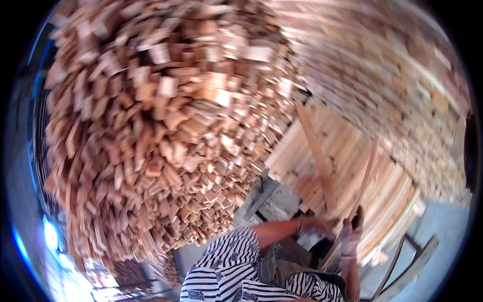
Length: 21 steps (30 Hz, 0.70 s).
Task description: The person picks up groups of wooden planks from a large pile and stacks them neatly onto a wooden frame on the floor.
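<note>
A long thin wooden strip [366, 176] slants over a table-like stack of pale boards [352, 146] in front of me. My right hand [349, 236] is closed around the strip near its lower part. Reaching in from the left, my left hand [321, 225] is beside the strip at the near edge of the boards; motion blur hides its fingers. A second, flatter reddish strip [316, 153] lies across the boards, its near end just beyond my left hand.
A tall heap of small wood offcuts [171, 131] fills the left and far side. Stacked lumber [372, 60] rises at the far right. A dark metal frame [415, 246] stands at the lower right on the grey floor [435, 221]. Grey blocks [276, 199] sit between heap and boards.
</note>
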Tool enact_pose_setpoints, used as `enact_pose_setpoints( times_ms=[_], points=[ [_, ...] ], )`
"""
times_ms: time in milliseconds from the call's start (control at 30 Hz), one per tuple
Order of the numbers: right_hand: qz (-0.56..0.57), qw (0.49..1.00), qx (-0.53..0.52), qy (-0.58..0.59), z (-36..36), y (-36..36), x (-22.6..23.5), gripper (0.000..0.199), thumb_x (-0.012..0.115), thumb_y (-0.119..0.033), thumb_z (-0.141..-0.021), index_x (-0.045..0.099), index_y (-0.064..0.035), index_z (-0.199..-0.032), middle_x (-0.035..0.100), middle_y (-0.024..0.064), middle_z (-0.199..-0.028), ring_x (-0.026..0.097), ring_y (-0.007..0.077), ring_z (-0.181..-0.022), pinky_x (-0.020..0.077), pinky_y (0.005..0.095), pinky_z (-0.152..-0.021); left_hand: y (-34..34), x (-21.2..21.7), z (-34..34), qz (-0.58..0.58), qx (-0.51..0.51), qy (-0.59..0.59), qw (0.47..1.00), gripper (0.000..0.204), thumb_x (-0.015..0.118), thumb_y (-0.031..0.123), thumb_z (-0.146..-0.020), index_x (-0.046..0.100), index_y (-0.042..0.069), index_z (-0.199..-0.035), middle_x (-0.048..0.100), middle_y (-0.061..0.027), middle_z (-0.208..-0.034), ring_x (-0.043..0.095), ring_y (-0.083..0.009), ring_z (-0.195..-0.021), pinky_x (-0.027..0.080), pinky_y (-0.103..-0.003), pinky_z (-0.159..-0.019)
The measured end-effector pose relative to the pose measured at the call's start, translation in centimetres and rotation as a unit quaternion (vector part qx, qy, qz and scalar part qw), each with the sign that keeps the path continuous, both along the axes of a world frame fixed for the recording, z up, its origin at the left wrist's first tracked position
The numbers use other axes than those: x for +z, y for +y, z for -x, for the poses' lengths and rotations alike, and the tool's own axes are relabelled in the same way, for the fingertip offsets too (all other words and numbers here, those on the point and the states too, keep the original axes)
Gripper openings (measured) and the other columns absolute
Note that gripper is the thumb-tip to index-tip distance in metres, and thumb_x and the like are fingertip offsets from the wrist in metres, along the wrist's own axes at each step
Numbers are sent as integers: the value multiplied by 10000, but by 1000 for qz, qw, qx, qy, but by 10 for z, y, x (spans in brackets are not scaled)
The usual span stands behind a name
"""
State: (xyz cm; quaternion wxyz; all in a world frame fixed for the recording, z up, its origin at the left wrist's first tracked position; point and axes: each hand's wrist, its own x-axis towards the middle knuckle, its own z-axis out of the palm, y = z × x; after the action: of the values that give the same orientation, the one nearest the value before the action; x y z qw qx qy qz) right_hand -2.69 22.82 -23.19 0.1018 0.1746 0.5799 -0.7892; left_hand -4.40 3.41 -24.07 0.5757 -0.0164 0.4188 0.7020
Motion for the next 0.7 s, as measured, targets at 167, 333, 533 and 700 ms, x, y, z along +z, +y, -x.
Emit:
enact_pose_setpoints(
  times_ms=[167, 333, 533, 700],
  points=[
    [85, 977, 169, 97, 14, -93, 121, 714, 556, -33, -908, 276, -9, -1565, 455, 133, -1489, 491, 225, -1314, 411, 335, -1077, -15, 142, -66, 86, 279, 129, 948, 801, 725, 93, -798, 359, 56, -1510, 601, -27, -1132, 563, -140, -1029, 463, -288, -884],
    [5, 803, 478, 357, 26, -113, 190, 669, 652, -107, -897, 389, 8, -1501, 522, 150, -1412, 561, 222, -1196, 475, 338, -996, -25, 180, -131, 249, 503, 243, 791, 785, 785, 109, -752, 411, 37, -1437, 608, -81, -1164, 572, -194, -1079, 473, -339, -953],
    [-105, 732, 540, 402, 15, -166, 279, 629, 671, -287, -926, 466, 30, -1429, 582, 218, -1351, 607, 319, -1209, 482, 395, -1036, -108, 340, -180, 374, 612, 459, 524, 540, 753, 64, -807, 460, 74, -1261, 615, -106, -1134, 659, -194, -936, 610, -318, -811],
    [-109, 608, 497, 609, 10, -271, 437, 578, 651, -297, -939, 499, 36, -1386, 587, 257, -1336, 590, 348, -1241, 469, 420, -1067, -206, 535, -216, 362, 745, 389, 403, 461, 737, 64, -774, 503, 75, -1170, 645, -84, -1003, 632, -133, -705, 585, -235, -561]
  ],
)
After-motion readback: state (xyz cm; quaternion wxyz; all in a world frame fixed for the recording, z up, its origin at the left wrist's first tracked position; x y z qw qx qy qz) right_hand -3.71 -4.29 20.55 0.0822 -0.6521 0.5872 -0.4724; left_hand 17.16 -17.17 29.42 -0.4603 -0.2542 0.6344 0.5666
